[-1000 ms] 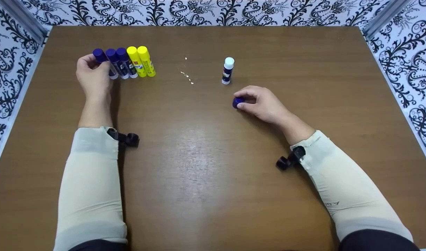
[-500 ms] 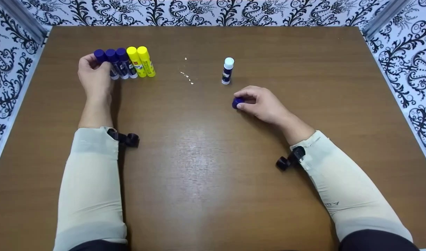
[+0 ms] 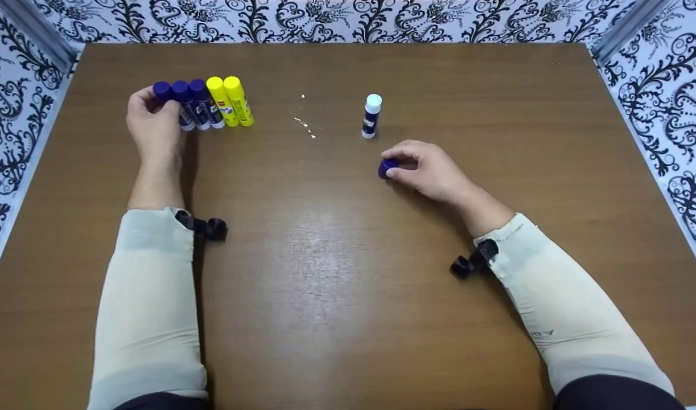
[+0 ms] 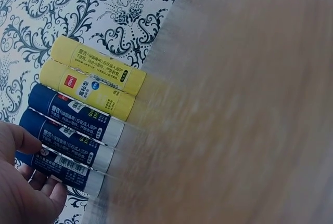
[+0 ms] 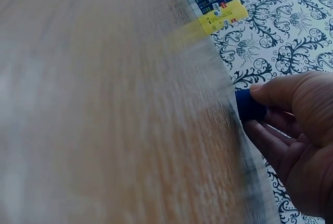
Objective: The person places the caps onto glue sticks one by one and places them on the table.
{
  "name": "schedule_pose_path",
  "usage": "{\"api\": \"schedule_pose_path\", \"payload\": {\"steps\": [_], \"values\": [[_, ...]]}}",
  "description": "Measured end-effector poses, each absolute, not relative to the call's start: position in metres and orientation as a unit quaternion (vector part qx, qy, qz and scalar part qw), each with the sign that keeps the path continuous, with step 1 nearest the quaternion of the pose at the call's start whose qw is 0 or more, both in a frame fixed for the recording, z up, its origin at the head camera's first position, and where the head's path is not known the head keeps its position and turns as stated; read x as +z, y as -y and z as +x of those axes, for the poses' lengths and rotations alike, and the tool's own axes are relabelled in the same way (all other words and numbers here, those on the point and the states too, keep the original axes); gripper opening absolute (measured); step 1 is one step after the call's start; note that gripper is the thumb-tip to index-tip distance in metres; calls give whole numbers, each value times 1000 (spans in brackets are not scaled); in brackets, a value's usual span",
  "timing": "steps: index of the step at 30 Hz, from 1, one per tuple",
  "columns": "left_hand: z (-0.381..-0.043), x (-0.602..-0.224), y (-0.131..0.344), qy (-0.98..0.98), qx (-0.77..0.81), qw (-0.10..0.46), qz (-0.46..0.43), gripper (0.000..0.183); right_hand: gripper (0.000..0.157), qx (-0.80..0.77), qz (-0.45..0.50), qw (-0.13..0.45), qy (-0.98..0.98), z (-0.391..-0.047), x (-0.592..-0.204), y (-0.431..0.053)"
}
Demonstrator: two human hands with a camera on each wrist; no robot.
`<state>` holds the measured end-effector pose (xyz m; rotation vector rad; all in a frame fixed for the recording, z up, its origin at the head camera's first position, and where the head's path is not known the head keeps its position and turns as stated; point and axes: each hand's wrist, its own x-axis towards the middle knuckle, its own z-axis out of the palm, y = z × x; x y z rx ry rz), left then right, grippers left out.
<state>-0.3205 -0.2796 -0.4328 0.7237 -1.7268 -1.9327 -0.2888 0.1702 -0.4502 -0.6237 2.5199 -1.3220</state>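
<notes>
My left hand [image 3: 154, 128] grips the leftmost blue glue stick [image 4: 67, 169] of an upright row at the back left. Beside that stick stand two more blue glue sticks [image 3: 202, 103] with white bases, then two yellow ones [image 3: 229, 101]. In the left wrist view, thumb and fingers lie on either side of the held stick near its cap. Right of centre, my right hand [image 3: 424, 165] pinches a short dark blue cap [image 5: 250, 104] between thumb and fingers, low over the table. Just behind it an uncapped glue stick [image 3: 371, 117] stands upright, its pale top showing.
Small white crumbs [image 3: 305, 124] lie on the brown wooden table [image 3: 302, 273] between the row and the uncapped stick. White walls with black scrollwork [image 3: 325, 20] border the table at the back and sides. A black wrist camera [image 3: 211, 228] sits on each pale sleeve.
My left hand has nudged the leftmost blue glue stick slightly right, up against its neighbour. The right hand and the cap have stayed nearly still.
</notes>
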Motion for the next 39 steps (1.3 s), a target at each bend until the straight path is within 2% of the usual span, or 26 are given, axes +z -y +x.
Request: {"api": "schedule_pose_path", "payload": {"steps": [9, 17, 24, 32, 39], "values": [[-317, -424, 276, 603, -722, 229, 250, 25, 32, -460, -210, 121, -854, -287, -447, -169], [-313, -413, 274, 614, -713, 234, 247, 34, 33, -464, -206, 120, -853, -285, -444, -168], [-308, -400, 271, 626, -693, 277, 224, 30, 33, -458, -212, 115, -856, -283, -442, -167], [-306, -392, 257, 656, -671, 298, 175, 30, 33, -468, -212, 113, -850, -281, -439, -167], [-304, -388, 247, 686, -649, 286, 162, 31, 33, -498, -211, 102, -835, -278, -434, -164]]}}
